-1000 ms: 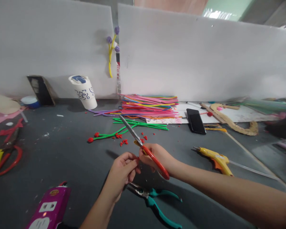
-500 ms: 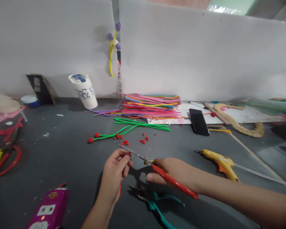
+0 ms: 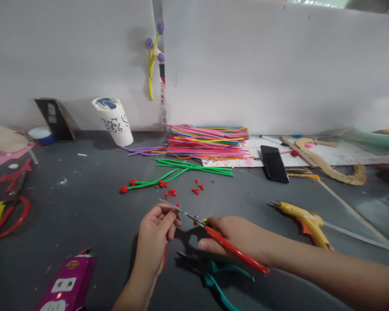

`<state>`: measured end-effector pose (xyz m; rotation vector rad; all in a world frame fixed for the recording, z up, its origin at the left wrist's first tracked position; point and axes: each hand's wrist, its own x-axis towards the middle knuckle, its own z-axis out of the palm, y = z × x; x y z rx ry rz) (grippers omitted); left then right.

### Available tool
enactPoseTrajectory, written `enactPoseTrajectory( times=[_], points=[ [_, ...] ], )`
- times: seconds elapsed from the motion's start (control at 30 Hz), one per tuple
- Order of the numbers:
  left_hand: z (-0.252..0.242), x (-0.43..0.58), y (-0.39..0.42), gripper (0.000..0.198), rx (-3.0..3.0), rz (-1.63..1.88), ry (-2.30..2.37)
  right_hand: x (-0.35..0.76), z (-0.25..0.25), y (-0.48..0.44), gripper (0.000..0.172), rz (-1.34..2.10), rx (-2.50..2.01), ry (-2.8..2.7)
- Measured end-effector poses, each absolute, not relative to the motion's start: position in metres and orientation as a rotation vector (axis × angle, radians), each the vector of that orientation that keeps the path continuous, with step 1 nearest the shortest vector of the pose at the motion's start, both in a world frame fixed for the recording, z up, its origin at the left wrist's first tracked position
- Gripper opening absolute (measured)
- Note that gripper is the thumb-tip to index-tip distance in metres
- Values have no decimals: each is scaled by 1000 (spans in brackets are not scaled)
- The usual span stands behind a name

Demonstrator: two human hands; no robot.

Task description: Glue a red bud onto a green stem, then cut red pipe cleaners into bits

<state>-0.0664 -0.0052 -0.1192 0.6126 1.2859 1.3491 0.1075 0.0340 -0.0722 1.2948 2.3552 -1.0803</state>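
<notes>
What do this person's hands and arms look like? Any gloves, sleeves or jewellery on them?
Nothing is worn on them. The left hand and the right hand are bare, with no gloves and no rings that I can see. The left arm and the right arm show no sleeve, watch or bracelet up to the picture's edge.

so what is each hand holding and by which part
Right hand holds red-handled metal scissors by the handles. Left hand pinches a thin red pipe-cleaner strand near its upper end between fingertips, beside the blade tips.
</notes>
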Motion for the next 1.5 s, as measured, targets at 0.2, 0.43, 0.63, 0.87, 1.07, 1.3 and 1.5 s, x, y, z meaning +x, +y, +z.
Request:
enactPoseTrajectory(
  times=[0.2,0.43,0.63,0.87,1.07,1.3,1.5],
  points=[
    [-115,-64,-6,11,639,1348,1362,104,-70,33,60,-1042,1329,2329],
    [-119,-66,-5,12,624,1328,1302,106,-74,35,59,-1119,1318,2328],
    [-118,-66,-6,11,608,1330,1272,106,-72,35,60,-1107,1297,2348],
    [-118,-66,-6,12,618,1324,1303,103,-70,35,62,-1091,1289,2320],
    [-120,-66,-3,13,603,1302,1301,100,-69,33,54,-1134,1271,2331],
    [-129,-66,1,12,538,1255,1270,91,-79,37,50,-1189,1276,2156],
    [-135,-66,2,15,533,1218,1259,83,-76,38,53,-1205,1370,1990]
  ],
)
